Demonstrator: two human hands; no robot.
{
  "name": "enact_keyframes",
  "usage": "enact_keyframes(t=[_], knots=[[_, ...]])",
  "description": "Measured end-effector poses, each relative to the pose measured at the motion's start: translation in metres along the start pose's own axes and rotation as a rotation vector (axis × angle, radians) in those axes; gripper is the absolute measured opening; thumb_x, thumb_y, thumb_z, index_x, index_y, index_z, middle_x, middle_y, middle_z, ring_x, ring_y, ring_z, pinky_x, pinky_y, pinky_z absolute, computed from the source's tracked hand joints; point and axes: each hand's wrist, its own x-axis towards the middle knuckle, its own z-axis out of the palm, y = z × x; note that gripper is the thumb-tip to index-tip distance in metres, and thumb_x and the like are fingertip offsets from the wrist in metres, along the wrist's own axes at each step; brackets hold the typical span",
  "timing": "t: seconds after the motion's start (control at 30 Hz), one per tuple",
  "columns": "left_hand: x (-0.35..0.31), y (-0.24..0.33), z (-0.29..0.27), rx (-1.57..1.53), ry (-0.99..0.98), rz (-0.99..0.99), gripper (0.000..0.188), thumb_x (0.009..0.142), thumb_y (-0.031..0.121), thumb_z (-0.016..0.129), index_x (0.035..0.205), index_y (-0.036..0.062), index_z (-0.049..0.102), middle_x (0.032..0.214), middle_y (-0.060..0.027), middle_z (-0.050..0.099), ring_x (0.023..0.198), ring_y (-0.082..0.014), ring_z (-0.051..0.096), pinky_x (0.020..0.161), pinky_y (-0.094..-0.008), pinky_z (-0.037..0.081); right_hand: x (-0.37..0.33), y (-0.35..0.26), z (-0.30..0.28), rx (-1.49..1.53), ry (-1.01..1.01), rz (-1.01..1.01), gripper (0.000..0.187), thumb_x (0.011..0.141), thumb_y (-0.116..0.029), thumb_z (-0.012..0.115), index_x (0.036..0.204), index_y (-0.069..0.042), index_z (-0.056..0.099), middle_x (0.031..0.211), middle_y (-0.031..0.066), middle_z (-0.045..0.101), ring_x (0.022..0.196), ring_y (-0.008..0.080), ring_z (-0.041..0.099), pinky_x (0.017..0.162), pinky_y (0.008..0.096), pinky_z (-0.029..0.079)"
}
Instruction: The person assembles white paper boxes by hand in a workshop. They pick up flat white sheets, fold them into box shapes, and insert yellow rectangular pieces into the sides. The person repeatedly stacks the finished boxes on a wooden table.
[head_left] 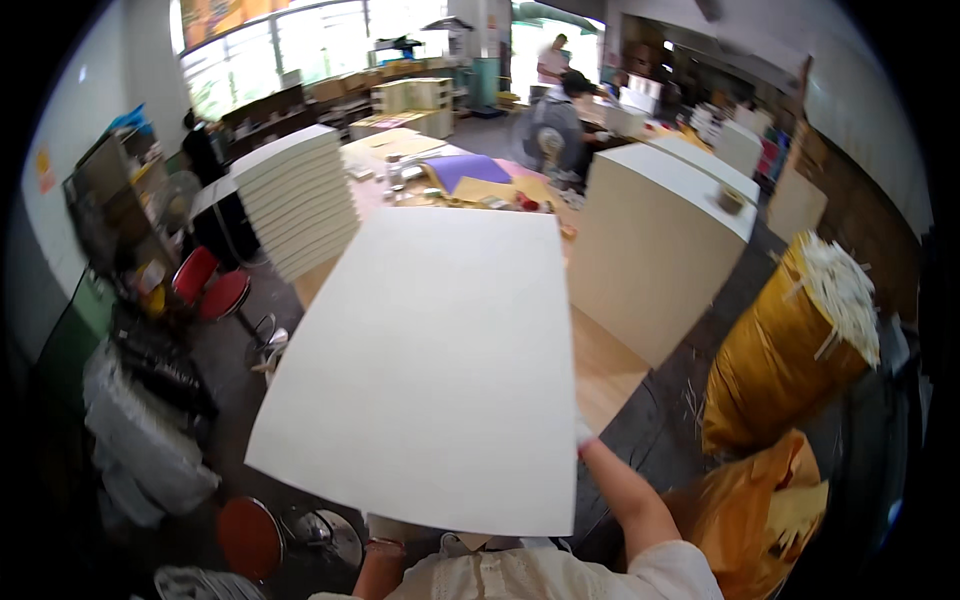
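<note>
A large white rectangular board [430, 370] is held up before me, tilted, and fills the middle of the view. At its right edge is my right hand [584, 432], in what looks like a white glove, gripping the board; its fingers are mostly behind it. Under the near left edge, my left hand [385, 527] supports the board, with only the wrist side showing and its fingers hidden. Behind the board, a wooden-topped table [605, 375] carries a tall stack of pale sheets [650, 240] on the right. Another stack of thick white boards [295, 205] stands at the left.
A tape roll [730, 198] lies on the right stack. Purple sheet [465, 170] and small items cover the far table. Red stools [222, 297] stand left. A yellow sack of white strips [785, 340] and an orange bag [750, 510] sit right. People [560, 115] work beyond.
</note>
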Motion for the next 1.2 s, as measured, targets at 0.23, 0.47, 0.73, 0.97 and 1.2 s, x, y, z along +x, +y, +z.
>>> enact_keyframes(t=[0.23,0.47,0.73,0.97,1.2], knots=[[0.024,0.038,0.003,0.144,0.125,0.1,0.052,0.098,0.046,0.033,0.135,0.0115,0.049,0.131,-0.0085,0.055,0.12,-0.0265,0.052,0.104,-0.0403,0.039,0.061,-0.116,0.018,-0.551,-0.141,-0.092,0.059,0.083,-0.005,0.051,0.14,-0.019,0.041,0.129,0.019,0.057,0.121,0.0346,0.053,0.096,0.0385,0.044],[0.055,0.044,0.014,0.245,0.18,0.094,0.052,0.098,0.045,0.034,0.134,0.011,0.049,0.13,-0.0083,0.056,0.119,-0.0256,0.052,0.103,-0.0396,0.04,0.042,-0.057,-0.003,-0.327,0.02,-0.158,0.042,0.083,-0.01,0.053,0.125,-0.015,0.054,0.124,0.016,0.06,0.117,0.0325,0.055,0.094,0.0385,0.045],[0.096,0.07,0.024,0.27,0.153,0.013,0.051,0.099,0.045,0.035,0.133,0.0106,0.05,0.129,-0.0079,0.056,0.118,-0.0246,0.053,0.102,-0.0387,0.04,-0.092,-0.043,-0.021,-0.389,0.347,-0.023,0.045,0.079,-0.012,0.059,0.124,-0.013,0.054,0.113,0.0146,0.063,0.106,0.0305,0.061,0.089,0.0373,0.049],[0.169,0.106,0.038,0.337,0.074,-0.144,0.05,0.099,0.045,0.036,0.133,0.0102,0.051,0.128,-0.0077,0.057,0.117,-0.0238,0.053,0.101,-0.038,0.041,-0.176,-0.018,0.015,-0.179,0.757,0.028,0.037,0.079,-0.014,0.065,0.115,-0.008,0.057,0.102,0.0109,0.064,0.092,0.0244,0.063,0.083,0.0346,0.049],[0.253,0.14,0.077,0.498,-0.04,-0.261,0.05,0.099,0.044,0.037,0.132,0.0098,0.051,0.127,-0.0074,0.057,0.116,-0.0229,0.054,0.1,-0.0373,0.042,-0.224,0.022,0.072,-0.206,1.151,-0.08,0.034,0.08,-0.01,0.065,0.112,-0.005,0.057,0.104,0.0129,0.062,0.096,0.0252,0.062,0.083,0.0337,0.049]])
